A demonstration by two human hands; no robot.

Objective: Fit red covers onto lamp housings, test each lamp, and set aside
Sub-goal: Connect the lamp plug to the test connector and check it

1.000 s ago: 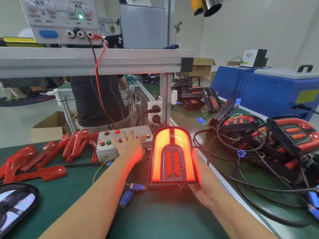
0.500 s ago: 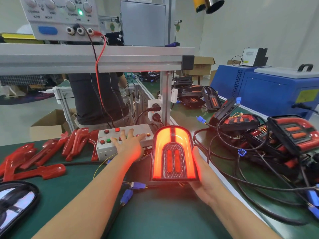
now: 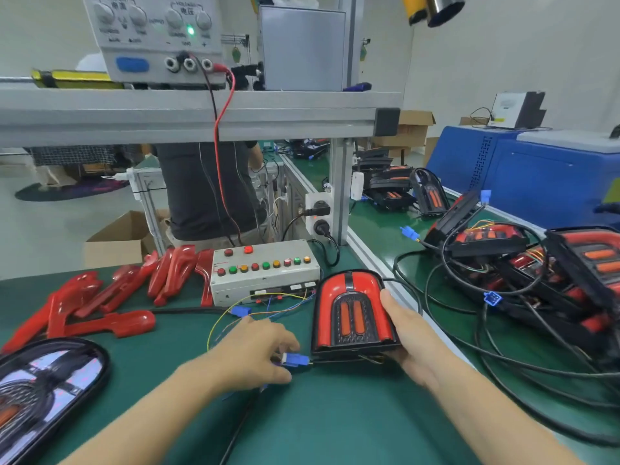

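Lamp (image 3: 352, 313) with its red cover fitted stands propped and unlit on the green table (image 3: 335, 424), gripped along its right edge by the right hand (image 3: 414, 344), thumb on the front. Just left of the lamp's base, the left hand (image 3: 255, 354) pinches a blue connector (image 3: 295, 359) between curled fingers. Beyond the lamp's upper left sits the button box (image 3: 265, 270), with loose red covers (image 3: 100, 297) farther left. Finished lamps (image 3: 536, 260) with tangled cables lie to the lamp's right.

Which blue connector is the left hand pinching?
The blue connector by the held lamp's near edge; the other lies untouched near the button box.
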